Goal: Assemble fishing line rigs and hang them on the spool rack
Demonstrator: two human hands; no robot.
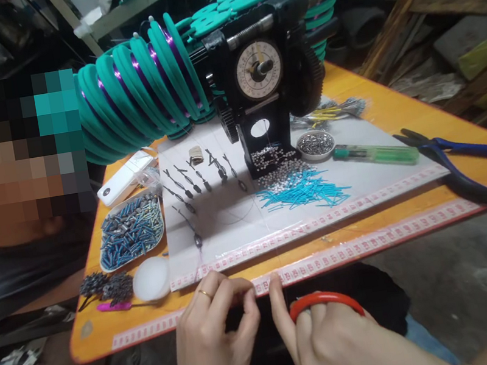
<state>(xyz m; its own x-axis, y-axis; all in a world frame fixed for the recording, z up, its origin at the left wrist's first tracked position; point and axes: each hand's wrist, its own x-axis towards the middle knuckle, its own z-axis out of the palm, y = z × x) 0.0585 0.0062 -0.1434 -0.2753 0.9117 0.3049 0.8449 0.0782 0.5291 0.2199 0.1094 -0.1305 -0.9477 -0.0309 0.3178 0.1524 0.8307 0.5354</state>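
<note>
My left hand, with a ring on one finger, is at the table's front edge, thumb and forefinger pinched together. What lies in the pinch is too fine to make out. My right hand has its fingers through the red handle of scissors; their blades are hidden. Its forefinger points up at the measuring tape along the edge. A faint thin line runs down the white board towards my hands. On the board lie several dark fishing sinkers with swivels, blue tube pieces and small pale beads.
A black stand with a dial carries teal spools of purple line. Blue-handled pliers, a green knife, a dish of metal bits, a tray of sinkers and a white cup surround it. A person sits left.
</note>
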